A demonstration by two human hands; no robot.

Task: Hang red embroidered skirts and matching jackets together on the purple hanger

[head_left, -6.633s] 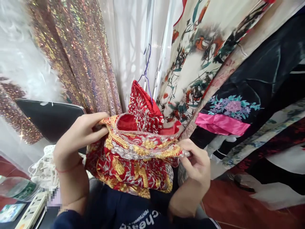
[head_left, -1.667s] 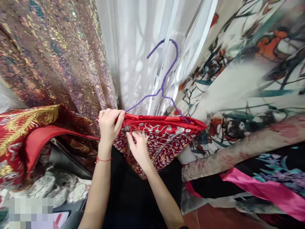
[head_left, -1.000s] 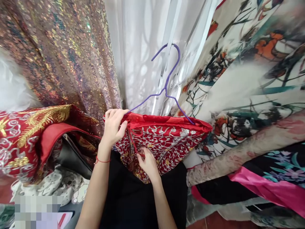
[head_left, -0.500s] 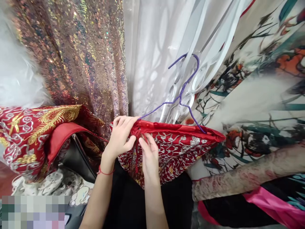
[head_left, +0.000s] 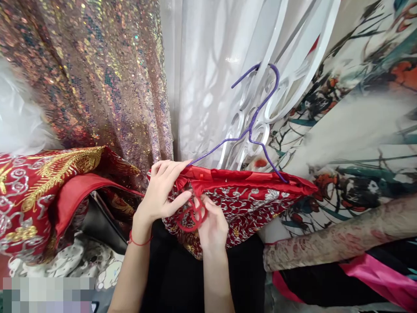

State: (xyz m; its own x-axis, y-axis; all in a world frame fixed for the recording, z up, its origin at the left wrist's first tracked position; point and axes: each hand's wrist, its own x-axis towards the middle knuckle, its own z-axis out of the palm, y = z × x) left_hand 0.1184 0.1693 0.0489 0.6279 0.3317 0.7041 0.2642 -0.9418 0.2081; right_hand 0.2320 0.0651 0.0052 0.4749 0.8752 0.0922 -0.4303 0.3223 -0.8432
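Note:
A red garment (head_left: pixel 250 202) with silver and gold embroidery hangs from a purple wire hanger (head_left: pixel 250 126), its plain red waistband (head_left: pixel 241 175) uppermost. My left hand (head_left: pixel 164 189) is closed over the left end of the waistband, fingers behind and thumb in front, beside the hanger's left arm. A thin red cord (head_left: pixel 192 221) comes out of the waistband and loops below my left thumb. My right hand (head_left: pixel 215 224) pinches this cord in front of the garment. The fingertips of the left hand are partly hidden behind the cloth.
At left lie another red embroidered cloth (head_left: pixel 61 174) and a black item (head_left: pixel 104 221). Sequinned fabric (head_left: pixel 107 78) and a white curtain (head_left: pixel 208 74) hang behind. White openwork slats (head_left: pixel 312 65) rise behind the hanger; flower-printed cloth (head_left: pixel 368 143) and a rolled fabric (head_left: pixel 325 239) are at right.
My right hand has moved slightly right and down, drawing the cord away from the waistband. The cord, bunched and hanging before, now forms wide loops. My left hand stays on the waistband.

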